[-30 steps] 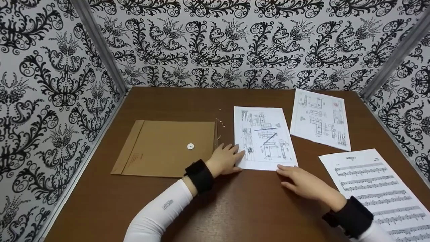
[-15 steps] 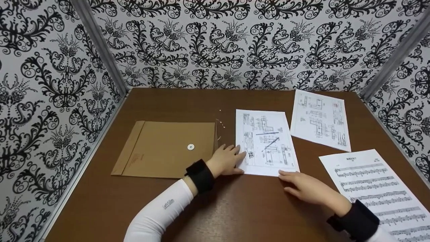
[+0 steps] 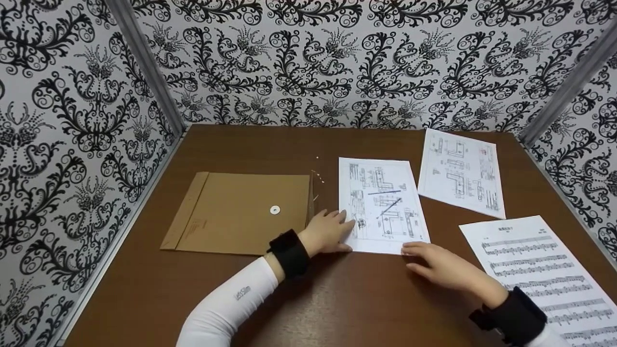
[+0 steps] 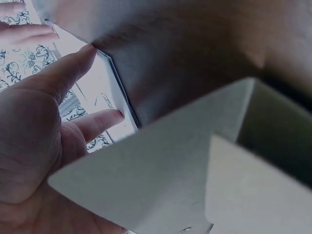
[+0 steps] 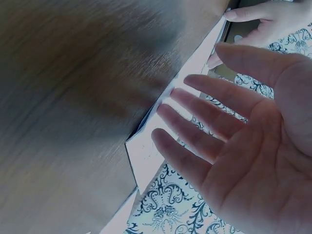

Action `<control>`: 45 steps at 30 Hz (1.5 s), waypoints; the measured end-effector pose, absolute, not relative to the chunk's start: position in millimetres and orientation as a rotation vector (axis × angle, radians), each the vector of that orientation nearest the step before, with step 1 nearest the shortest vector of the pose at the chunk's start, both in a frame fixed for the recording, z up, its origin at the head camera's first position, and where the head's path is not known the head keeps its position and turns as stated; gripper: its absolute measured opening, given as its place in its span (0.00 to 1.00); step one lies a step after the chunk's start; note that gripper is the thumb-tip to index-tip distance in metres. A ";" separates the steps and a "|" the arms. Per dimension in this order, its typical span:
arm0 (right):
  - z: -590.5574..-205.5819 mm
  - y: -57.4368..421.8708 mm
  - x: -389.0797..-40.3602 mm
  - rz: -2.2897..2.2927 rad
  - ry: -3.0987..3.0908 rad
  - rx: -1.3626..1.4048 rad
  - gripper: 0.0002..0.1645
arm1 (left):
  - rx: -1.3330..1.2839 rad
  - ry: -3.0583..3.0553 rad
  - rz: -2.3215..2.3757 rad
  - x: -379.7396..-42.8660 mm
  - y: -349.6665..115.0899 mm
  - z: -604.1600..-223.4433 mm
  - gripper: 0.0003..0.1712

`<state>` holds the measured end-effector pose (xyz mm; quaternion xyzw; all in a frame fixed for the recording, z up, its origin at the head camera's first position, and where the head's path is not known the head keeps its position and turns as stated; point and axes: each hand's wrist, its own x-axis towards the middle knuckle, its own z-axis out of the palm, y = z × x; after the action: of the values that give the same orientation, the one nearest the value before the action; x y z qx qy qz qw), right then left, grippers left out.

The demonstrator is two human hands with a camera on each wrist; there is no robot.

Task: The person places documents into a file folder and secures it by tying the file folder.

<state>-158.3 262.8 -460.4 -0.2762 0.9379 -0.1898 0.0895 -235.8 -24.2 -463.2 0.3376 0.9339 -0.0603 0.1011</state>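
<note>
A stack of technical drawings [image 3: 381, 193], with two dark strokes across the top sheet, lies flat right of a brown string-tie envelope [image 3: 241, 212]. At the stack's near left corner, my left hand [image 3: 328, 231] rests with spread fingers, fingertips on the sheet's left edge. The left wrist view has its thumb at the near paper edge, with envelope cardboard [image 4: 156, 161] large in front. My right hand [image 3: 441, 265] touches the near right corner with relaxed fingertips. Its extended fingers line the near edge of the papers [image 5: 146, 151] in the right wrist view.
Another drawing sheet [image 3: 460, 173] lies at the back right. Sheet music [image 3: 540, 265] lies at the right, partly behind the right wrist. Thin white string [image 3: 318, 176] lies by the envelope's right edge. Patterned walls [image 3: 313, 62] enclose the brown table [image 3: 250, 149].
The stack of drawings has slid slightly towards me, mostly in the first half second. My right hand has shifted slightly nearer and right; my left hand has barely moved.
</note>
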 end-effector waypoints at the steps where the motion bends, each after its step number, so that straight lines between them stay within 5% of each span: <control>1: -460.7 263.3 -159.8 -0.583 2.811 -0.810 0.24 | 0.999 2.762 -0.178 -235.0 -24.3 -463.6 0.42; 15: -461.3 282.4 -191.8 -0.923 2.834 -0.412 0.28 | 1.003 2.777 -0.170 -217.7 -27.0 -462.2 0.42; 45: -460.5 286.2 -215.0 -1.423 2.382 -0.063 0.43 | 1.024 2.833 -0.195 -183.4 -31.4 -471.2 0.43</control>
<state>-215.0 286.2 -460.5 -0.0222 0.8439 -0.5042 0.1820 -183.4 -31.4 -471.2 0.3386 0.9367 -0.0644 0.0615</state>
